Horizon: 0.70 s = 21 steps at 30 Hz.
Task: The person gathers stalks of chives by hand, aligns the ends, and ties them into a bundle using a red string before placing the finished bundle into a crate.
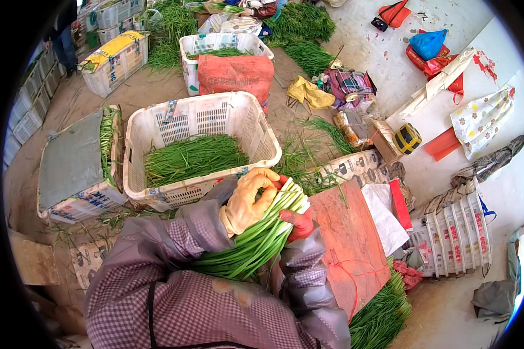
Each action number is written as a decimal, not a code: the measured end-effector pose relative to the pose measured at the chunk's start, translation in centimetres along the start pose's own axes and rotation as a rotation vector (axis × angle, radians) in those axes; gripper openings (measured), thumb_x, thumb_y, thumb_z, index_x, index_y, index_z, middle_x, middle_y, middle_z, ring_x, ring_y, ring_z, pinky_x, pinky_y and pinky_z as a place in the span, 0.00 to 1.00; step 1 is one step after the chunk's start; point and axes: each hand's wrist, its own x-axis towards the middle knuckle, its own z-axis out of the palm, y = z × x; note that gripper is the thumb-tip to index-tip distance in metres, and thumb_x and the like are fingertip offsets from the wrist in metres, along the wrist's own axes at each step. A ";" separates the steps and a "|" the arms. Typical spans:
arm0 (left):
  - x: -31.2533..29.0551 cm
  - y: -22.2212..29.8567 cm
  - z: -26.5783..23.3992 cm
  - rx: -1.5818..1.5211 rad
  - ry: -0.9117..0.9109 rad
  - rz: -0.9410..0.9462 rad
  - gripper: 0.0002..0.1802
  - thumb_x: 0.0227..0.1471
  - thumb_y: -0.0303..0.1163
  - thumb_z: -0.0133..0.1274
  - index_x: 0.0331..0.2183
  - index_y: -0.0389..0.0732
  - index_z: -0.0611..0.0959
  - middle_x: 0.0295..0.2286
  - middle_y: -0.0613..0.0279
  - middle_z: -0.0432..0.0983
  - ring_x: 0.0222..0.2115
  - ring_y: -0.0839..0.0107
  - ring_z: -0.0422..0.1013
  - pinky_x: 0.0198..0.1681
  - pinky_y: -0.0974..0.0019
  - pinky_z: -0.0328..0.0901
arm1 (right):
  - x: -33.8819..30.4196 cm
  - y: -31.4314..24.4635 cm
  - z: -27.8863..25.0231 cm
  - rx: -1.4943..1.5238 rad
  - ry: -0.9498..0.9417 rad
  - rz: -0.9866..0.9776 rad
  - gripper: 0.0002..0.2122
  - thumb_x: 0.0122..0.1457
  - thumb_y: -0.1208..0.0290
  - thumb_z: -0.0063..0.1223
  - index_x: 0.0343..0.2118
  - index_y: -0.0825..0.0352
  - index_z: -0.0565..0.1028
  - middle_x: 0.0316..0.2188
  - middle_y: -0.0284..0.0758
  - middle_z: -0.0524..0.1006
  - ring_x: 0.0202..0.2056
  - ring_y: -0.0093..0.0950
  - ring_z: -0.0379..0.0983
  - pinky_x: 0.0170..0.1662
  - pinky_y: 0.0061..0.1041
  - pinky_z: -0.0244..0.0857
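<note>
A bundle of green chives with pale stalk ends (pixel 244 247) lies slantwise before my body, its cut ends pointing up and right. My right hand (pixel 298 224), in a red glove, is closed around the bundle just below the pale ends. A bit of red shows at the bundle's far edge, beside my left fingertips. My left hand (pixel 250 200), in a yellow glove, is bent over the far side of the bundle with thumb and finger pinched together. What is between those fingertips is too small to tell. Checked sleeves under clear covers hide part of the leafy ends.
Ahead stands a white crate (pixel 201 107) with chives inside; another crate (pixel 224 42) with a red sack over its side is behind it. A grey-covered crate (pixel 73 160) is at left. Right of my hands lies a reddish board (pixel 352 244), with more chives (pixel 381 314) below it.
</note>
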 end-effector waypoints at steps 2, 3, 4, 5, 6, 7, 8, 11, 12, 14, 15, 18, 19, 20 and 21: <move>-0.6 0.0 0.3 0.035 0.079 -0.001 0.09 0.57 0.28 0.48 0.38 0.34 0.77 0.34 0.57 0.74 0.34 0.63 0.70 0.43 0.62 0.64 | -0.4 0.0 0.3 0.017 0.062 -0.014 0.39 0.40 0.78 0.61 0.60 0.71 0.58 0.52 0.44 0.71 0.52 0.37 0.69 0.58 0.36 0.60; -0.8 -0.1 0.2 -0.057 0.056 -0.171 0.09 0.57 0.28 0.47 0.38 0.33 0.76 0.33 0.58 0.74 0.34 0.64 0.70 0.42 0.64 0.64 | -0.3 0.1 0.2 -0.004 0.060 -0.030 0.39 0.40 0.78 0.61 0.60 0.71 0.58 0.51 0.44 0.72 0.51 0.37 0.69 0.58 0.36 0.61; -1.1 -0.3 0.0 -0.148 0.033 -0.342 0.09 0.58 0.28 0.45 0.38 0.33 0.76 0.32 0.59 0.74 0.33 0.66 0.70 0.41 0.65 0.64 | -0.3 0.0 0.1 -0.024 0.059 -0.046 0.40 0.39 0.79 0.61 0.60 0.71 0.58 0.50 0.44 0.72 0.51 0.37 0.70 0.58 0.36 0.61; -1.4 -0.6 0.0 -0.238 0.008 -0.514 0.10 0.59 0.28 0.44 0.37 0.33 0.76 0.31 0.60 0.74 0.33 0.68 0.70 0.40 0.66 0.64 | -0.3 -0.1 -0.1 -0.044 0.057 -0.063 0.40 0.39 0.79 0.61 0.60 0.71 0.58 0.49 0.44 0.73 0.51 0.37 0.70 0.58 0.36 0.61; -2.5 -1.4 0.3 -0.361 0.055 -0.666 0.12 0.61 0.31 0.42 0.39 0.34 0.76 0.30 0.62 0.73 0.33 0.71 0.70 0.39 0.69 0.64 | -0.6 0.2 -0.2 -0.011 0.047 -0.034 0.40 0.39 0.79 0.61 0.60 0.72 0.58 0.48 0.44 0.74 0.50 0.38 0.71 0.57 0.37 0.62; -3.6 -3.2 0.6 -0.512 0.072 -0.740 0.12 0.61 0.32 0.42 0.39 0.34 0.76 0.30 0.61 0.73 0.33 0.71 0.70 0.39 0.68 0.64 | -0.6 0.1 -0.3 0.010 0.023 -0.018 0.40 0.39 0.79 0.62 0.60 0.72 0.58 0.46 0.44 0.75 0.49 0.38 0.72 0.56 0.37 0.64; -4.6 -5.2 0.9 -0.671 0.074 -0.810 0.13 0.62 0.34 0.43 0.40 0.35 0.76 0.30 0.61 0.73 0.33 0.70 0.70 0.40 0.68 0.64 | -0.7 -0.3 -0.3 0.028 0.006 -0.013 0.41 0.38 0.80 0.62 0.60 0.72 0.58 0.45 0.44 0.75 0.47 0.39 0.72 0.54 0.38 0.66; -5.5 -6.3 0.8 -0.872 0.083 -0.959 0.15 0.62 0.39 0.42 0.41 0.38 0.75 0.31 0.61 0.73 0.32 0.72 0.69 0.38 0.68 0.64 | -1.1 -0.2 -0.6 0.061 -0.019 -0.015 0.41 0.38 0.79 0.63 0.60 0.73 0.57 0.37 0.41 0.76 0.43 0.39 0.74 0.48 0.39 0.71; -5.5 -6.5 0.6 -0.896 0.076 -1.002 0.15 0.62 0.39 0.42 0.41 0.39 0.74 0.31 0.61 0.73 0.32 0.72 0.69 0.37 0.68 0.64 | -1.2 0.0 -1.2 0.067 -0.026 -0.025 0.41 0.38 0.78 0.63 0.60 0.73 0.57 0.36 0.40 0.76 0.42 0.39 0.74 0.48 0.39 0.71; -4.0 -4.7 1.0 -1.000 0.192 -1.136 0.10 0.62 0.38 0.42 0.37 0.44 0.73 0.25 0.69 0.70 0.23 0.77 0.64 0.27 0.73 0.59 | -1.5 0.1 -1.9 0.045 -0.008 -0.064 0.37 0.40 0.77 0.63 0.58 0.73 0.61 0.31 0.36 0.74 0.37 0.35 0.74 0.45 0.38 0.71; -3.8 -5.3 0.1 -1.132 0.141 -1.162 0.09 0.61 0.38 0.42 0.36 0.45 0.73 0.23 0.72 0.67 0.20 0.78 0.61 0.24 0.74 0.57 | -1.4 0.6 -1.9 0.055 0.013 -0.068 0.36 0.41 0.76 0.63 0.56 0.73 0.62 0.31 0.36 0.74 0.36 0.34 0.74 0.45 0.37 0.71; -2.2 -5.1 -1.4 -1.302 0.076 -1.226 0.07 0.60 0.36 0.43 0.30 0.48 0.70 0.16 0.80 0.56 0.11 0.84 0.49 0.14 0.76 0.46 | -1.6 0.9 -2.7 0.060 0.085 -0.096 0.29 0.43 0.76 0.62 0.51 0.73 0.67 0.29 0.34 0.72 0.34 0.31 0.72 0.45 0.37 0.69; -2.0 -5.6 -1.9 -1.353 0.022 -1.150 0.06 0.60 0.35 0.43 0.30 0.48 0.70 0.16 0.79 0.58 0.12 0.84 0.51 0.15 0.76 0.48 | -1.6 0.9 -2.8 0.051 0.128 -0.135 0.27 0.43 0.76 0.62 0.50 0.73 0.68 0.29 0.34 0.72 0.33 0.31 0.72 0.43 0.37 0.71; -1.7 -6.2 -2.4 -1.313 0.028 -1.128 0.06 0.60 0.35 0.44 0.31 0.47 0.71 0.16 0.78 0.58 0.12 0.84 0.51 0.15 0.77 0.48 | -1.5 0.0 -3.0 -0.034 0.139 -0.175 0.26 0.43 0.76 0.61 0.49 0.72 0.68 0.29 0.34 0.72 0.32 0.32 0.73 0.42 0.36 0.71; -1.2 -6.1 -3.1 -1.261 0.027 -1.129 0.05 0.60 0.34 0.45 0.32 0.46 0.71 0.16 0.78 0.58 0.12 0.85 0.52 0.15 0.77 0.48 | -1.7 -1.3 -3.1 -0.105 0.167 -0.216 0.26 0.44 0.75 0.61 0.49 0.72 0.68 0.28 0.34 0.72 0.31 0.32 0.73 0.40 0.36 0.72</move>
